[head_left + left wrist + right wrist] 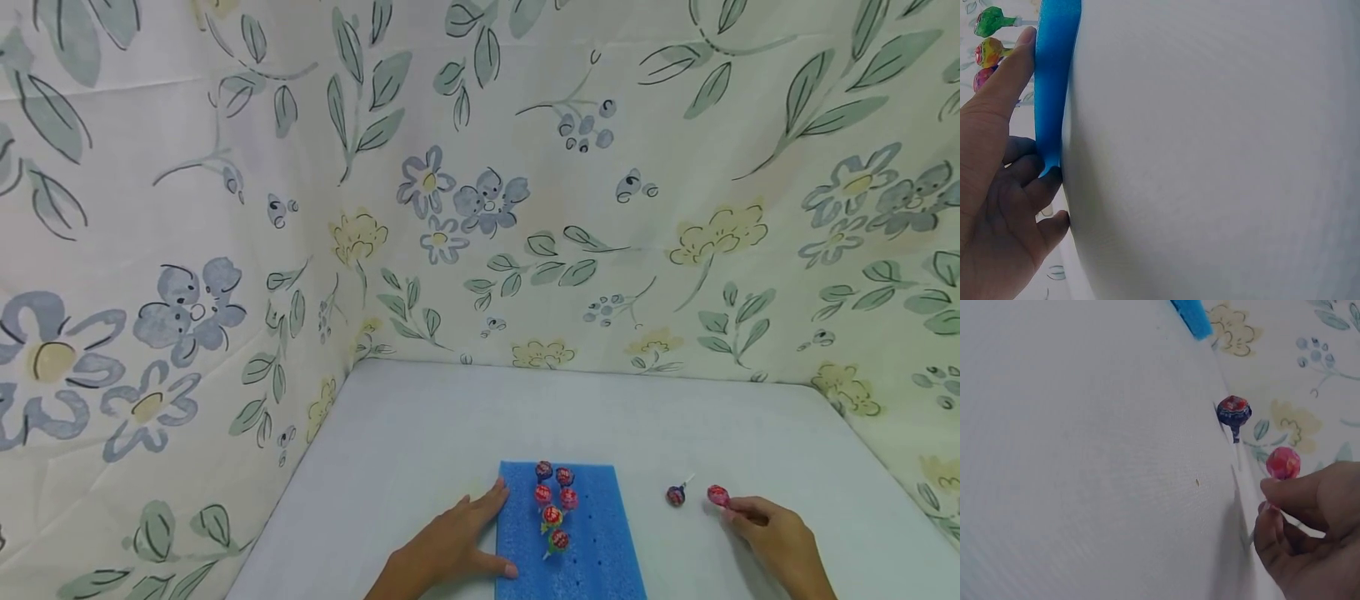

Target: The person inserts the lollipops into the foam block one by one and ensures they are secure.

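A blue foam block [592,533] with small holes lies on the white table, several wrapped lollipops [553,517] standing upright in it. My left hand [450,550] rests flat against the block's left edge [1054,87], fingers straight and thumb along the foam. To the right, my right hand [772,537] pinches the stick of a red lollipop [717,495] [1283,463] at the table surface. A dark blue and red lollipop [676,496] [1234,411] lies loose just left of it.
The white table [420,442] is walled on the left, back and right by floral cloth [480,208]. A corner of the blue foam [1192,315] shows in the right wrist view.
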`<state>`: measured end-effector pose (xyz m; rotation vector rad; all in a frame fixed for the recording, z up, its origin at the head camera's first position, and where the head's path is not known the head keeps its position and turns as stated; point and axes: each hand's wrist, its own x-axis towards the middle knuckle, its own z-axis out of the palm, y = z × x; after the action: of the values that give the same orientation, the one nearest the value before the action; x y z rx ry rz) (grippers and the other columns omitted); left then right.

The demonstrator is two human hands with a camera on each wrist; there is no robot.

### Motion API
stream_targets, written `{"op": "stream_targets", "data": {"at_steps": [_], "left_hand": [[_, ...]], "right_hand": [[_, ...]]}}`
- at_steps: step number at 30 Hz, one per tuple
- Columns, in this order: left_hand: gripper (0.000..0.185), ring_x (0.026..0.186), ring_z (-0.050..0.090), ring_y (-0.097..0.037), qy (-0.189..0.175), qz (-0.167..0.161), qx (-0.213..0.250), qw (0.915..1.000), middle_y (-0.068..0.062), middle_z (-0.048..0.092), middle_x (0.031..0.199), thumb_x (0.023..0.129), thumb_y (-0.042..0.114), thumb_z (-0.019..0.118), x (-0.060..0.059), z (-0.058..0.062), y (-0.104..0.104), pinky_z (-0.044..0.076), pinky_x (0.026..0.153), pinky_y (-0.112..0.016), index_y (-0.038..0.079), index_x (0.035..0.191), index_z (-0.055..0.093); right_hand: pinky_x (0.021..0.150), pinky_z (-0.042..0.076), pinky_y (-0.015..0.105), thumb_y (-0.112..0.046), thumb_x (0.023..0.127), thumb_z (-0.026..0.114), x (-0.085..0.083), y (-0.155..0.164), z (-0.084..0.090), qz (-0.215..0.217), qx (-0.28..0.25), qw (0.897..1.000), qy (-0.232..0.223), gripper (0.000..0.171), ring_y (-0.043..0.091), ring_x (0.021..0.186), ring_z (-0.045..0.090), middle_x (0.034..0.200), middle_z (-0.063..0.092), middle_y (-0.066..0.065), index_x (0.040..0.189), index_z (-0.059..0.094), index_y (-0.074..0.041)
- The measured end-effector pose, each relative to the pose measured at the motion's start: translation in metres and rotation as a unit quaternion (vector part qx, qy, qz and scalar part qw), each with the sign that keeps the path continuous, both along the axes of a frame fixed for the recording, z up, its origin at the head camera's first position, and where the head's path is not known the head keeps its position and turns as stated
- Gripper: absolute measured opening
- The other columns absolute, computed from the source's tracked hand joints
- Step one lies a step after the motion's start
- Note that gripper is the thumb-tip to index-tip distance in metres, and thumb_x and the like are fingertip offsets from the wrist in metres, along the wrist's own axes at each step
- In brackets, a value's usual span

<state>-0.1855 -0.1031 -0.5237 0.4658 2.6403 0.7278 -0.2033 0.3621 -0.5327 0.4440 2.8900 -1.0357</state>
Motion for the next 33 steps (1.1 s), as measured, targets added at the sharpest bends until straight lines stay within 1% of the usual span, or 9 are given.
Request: {"op": "stream_targets", "data": {"at_steps": [3, 5, 6, 10, 13, 20, 26, 28, 33], "left_hand": [[0.109, 0.153, 0.04, -0.046, 0.007, -0.005, -0.002, 1.0, 0.008, 0.029, 0.175, 0.079, 0.073, 0.08, 0.001, 0.002, 0.0, 0.043, 0.114, -0.068, 0.029, 0.168, 0.034], [0.11, 0.153, 0.04, -0.046, 0.009, -0.008, -0.001, 0.9999, 0.007, 0.029, 0.175, 0.079, 0.073, 0.08, 0.001, 0.002, 0.0, 0.043, 0.115, -0.067, 0.028, 0.168, 0.034], [0.109, 0.153, 0.04, -0.046, 0.01, -0.009, -0.001, 0.9999, 0.007, 0.029, 0.175, 0.08, 0.072, 0.08, 0.002, 0.002, 0.0, 0.043, 0.115, -0.067, 0.027, 0.168, 0.034], [0.109, 0.153, 0.04, -0.046, 0.011, -0.008, -0.001, 0.9999, 0.008, 0.029, 0.175, 0.08, 0.073, 0.08, 0.002, 0.002, -0.001, 0.043, 0.115, -0.067, 0.028, 0.168, 0.033], [0.109, 0.152, 0.04, -0.047, 0.012, -0.009, -0.001, 0.9999, 0.008, 0.029, 0.175, 0.079, 0.073, 0.08, 0.002, 0.002, -0.001, 0.043, 0.114, -0.067, 0.029, 0.168, 0.033], [0.11, 0.153, 0.04, -0.046, 0.007, -0.002, -0.005, 1.0, 0.008, 0.03, 0.174, 0.079, 0.073, 0.08, 0.002, 0.003, 0.0, 0.044, 0.114, -0.067, 0.029, 0.168, 0.033], [0.109, 0.154, 0.039, -0.045, 0.001, 0.003, -0.007, 1.0, 0.008, 0.03, 0.174, 0.078, 0.073, 0.08, 0.001, 0.003, 0.001, 0.043, 0.114, -0.068, 0.031, 0.168, 0.034], [0.109, 0.154, 0.039, -0.045, -0.001, 0.004, -0.008, 1.0, 0.008, 0.031, 0.174, 0.078, 0.073, 0.081, 0.002, 0.004, 0.001, 0.043, 0.114, -0.068, 0.031, 0.168, 0.034], [0.109, 0.154, 0.039, -0.044, -0.004, 0.005, -0.009, 0.9999, 0.009, 0.031, 0.174, 0.078, 0.073, 0.081, 0.001, 0.004, 0.001, 0.043, 0.114, -0.068, 0.031, 0.168, 0.034]], "right_hand": [[0.065, 0.057, 0.036, -0.015, 0.098, 0.076, 0.0, -0.005, 0.002, -0.019, -0.028, 0.999, 0.007, 0.032, 0.026, 0.082, 0.065, 0.101, 0.075, 0.02, 0.118, 0.071, 0.009], [0.058, 0.053, 0.029, -0.015, 0.099, 0.076, 0.0, -0.009, 0.005, -0.03, -0.046, 0.998, 0.008, 0.033, 0.021, 0.079, 0.063, 0.1, 0.075, 0.019, 0.12, 0.07, 0.009], [0.058, 0.053, 0.028, -0.017, 0.099, 0.076, 0.001, -0.01, 0.006, -0.035, -0.053, 0.998, 0.008, 0.034, 0.021, 0.079, 0.064, 0.102, 0.075, 0.019, 0.121, 0.07, 0.009], [0.058, 0.054, 0.026, -0.02, 0.099, 0.077, 0.003, -0.016, 0.01, -0.038, -0.068, 0.997, 0.014, 0.038, 0.022, 0.083, 0.067, 0.106, 0.076, 0.021, 0.124, 0.069, 0.009], [0.06, 0.055, 0.025, -0.022, 0.099, 0.078, 0.005, -0.019, 0.013, -0.03, -0.076, 0.996, 0.021, 0.039, 0.022, 0.085, 0.069, 0.107, 0.077, 0.02, 0.123, 0.07, 0.008], [0.065, 0.058, 0.023, -0.024, 0.099, 0.078, 0.011, -0.027, 0.019, -0.012, -0.096, 0.995, 0.031, 0.036, 0.016, 0.087, 0.072, 0.113, 0.079, 0.016, 0.122, 0.073, 0.003], [0.073, 0.064, 0.028, -0.02, 0.099, 0.077, 0.014, -0.04, 0.024, 0.002, -0.118, 0.992, 0.033, 0.032, 0.026, 0.097, 0.077, 0.115, 0.079, 0.018, 0.121, 0.074, 0.004], [0.076, 0.064, 0.03, -0.018, 0.099, 0.077, 0.016, -0.044, 0.026, 0.01, -0.126, 0.991, 0.031, 0.031, 0.026, 0.098, 0.077, 0.117, 0.078, 0.019, 0.121, 0.074, 0.004], [0.078, 0.063, 0.026, -0.019, 0.098, 0.078, 0.019, -0.055, 0.03, 0.042, -0.153, 0.987, 0.029, 0.031, 0.016, 0.096, 0.077, 0.122, 0.077, 0.016, 0.122, 0.075, 0.002]]}}
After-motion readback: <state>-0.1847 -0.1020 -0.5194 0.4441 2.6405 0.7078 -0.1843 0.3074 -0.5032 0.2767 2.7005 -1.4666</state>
